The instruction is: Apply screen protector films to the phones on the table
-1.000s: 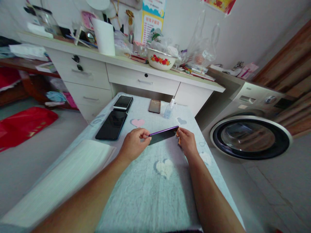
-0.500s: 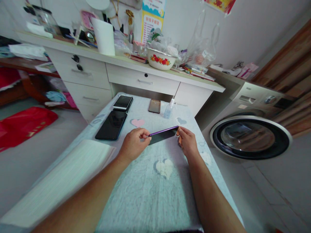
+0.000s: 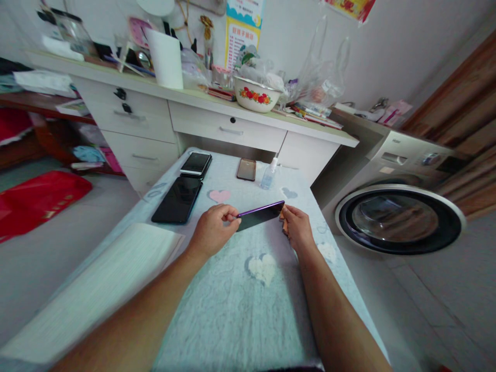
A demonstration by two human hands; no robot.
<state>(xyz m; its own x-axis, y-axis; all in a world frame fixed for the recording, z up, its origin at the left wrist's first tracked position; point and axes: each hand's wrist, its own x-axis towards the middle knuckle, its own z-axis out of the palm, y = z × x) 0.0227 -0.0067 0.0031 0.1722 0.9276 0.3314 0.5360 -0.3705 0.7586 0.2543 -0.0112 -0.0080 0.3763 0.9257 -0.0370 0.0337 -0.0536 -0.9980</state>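
A purple-edged phone (image 3: 260,214) is tilted above the table, its dark face toward me. My left hand (image 3: 217,227) pinches its left end between thumb and fingers. At the phone's right end, my right hand (image 3: 297,226) is closed on a small orange-brown cloth (image 3: 284,222), which touches the phone's edge. Left of my hands lie a large black phone or tablet (image 3: 178,200) and, behind it, a white-framed phone (image 3: 196,163) on a dark case. Farther back are a brownish phone case (image 3: 246,169) and a clear spray bottle (image 3: 268,174), standing upright.
A heart-patterned cloth covers the table (image 3: 232,310). A folded pale cloth or paper (image 3: 104,279) lies along its left side. Beyond stands a white desk with drawers (image 3: 232,124), bearing a flowered bowl (image 3: 257,97). A washing machine (image 3: 395,175) is at right, a red bag (image 3: 42,201) on the floor.
My right hand and the cloth have shifted slightly left and down along the phone's right end. My left hand and the phone stay nearly still.
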